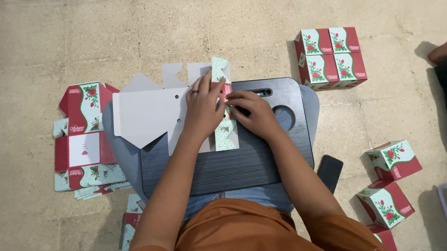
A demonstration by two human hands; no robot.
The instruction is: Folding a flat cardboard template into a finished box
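Note:
A flat cardboard box blank [146, 111], grey side up, lies across a black lap desk [235, 163]. Its right flap, printed mint and red with flowers [225, 135], is folded upward. My left hand [203, 107] presses flat on the blank beside the fold, a ring on one finger. My right hand [251, 114] pinches the printed flap at its middle, fingers bent on the crease. Both forearms reach in from an orange garment at the bottom.
A stack of unfolded printed blanks [84, 140] lies on the floor at the left. Several assembled red-and-mint boxes [330, 57] sit at the upper right, more [393, 160] at the lower right. A dark phone [330, 172] rests by the desk. Another person's foot [446, 50] shows at the right edge.

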